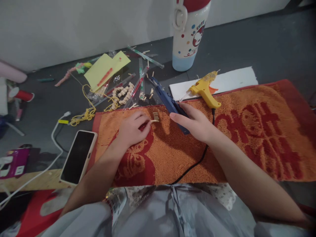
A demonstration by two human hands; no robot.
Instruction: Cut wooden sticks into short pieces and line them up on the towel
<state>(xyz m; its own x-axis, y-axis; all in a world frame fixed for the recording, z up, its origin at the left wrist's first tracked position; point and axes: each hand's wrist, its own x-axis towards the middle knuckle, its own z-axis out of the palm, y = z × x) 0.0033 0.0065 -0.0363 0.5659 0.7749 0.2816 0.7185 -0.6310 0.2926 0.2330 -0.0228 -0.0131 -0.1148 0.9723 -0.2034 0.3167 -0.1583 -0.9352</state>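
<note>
On the orange and red towel (180, 154), my left hand (135, 129) pinches a short pale wooden stick (154, 120) between thumb and fingertips. Just beyond the fingertips, several small stick pieces (156, 115) lie side by side in a little row. My right hand (196, 123) is closed around a long dark blue utility knife (168, 100), held tilted above the towel. Its narrow tip points away to the upper left, toward loose stick pieces (151, 93). Part of the handle is hidden by my right thumb and palm.
A yellow glue gun (206, 89) rests on a white board (232, 80), its black cord (197, 164) crossing the towel. Behind stands a tall bottle (186, 42). At left are a phone (78, 157), yellow cord (85, 115), a bead-like stick shape (122, 95) and yellow paper (105, 70).
</note>
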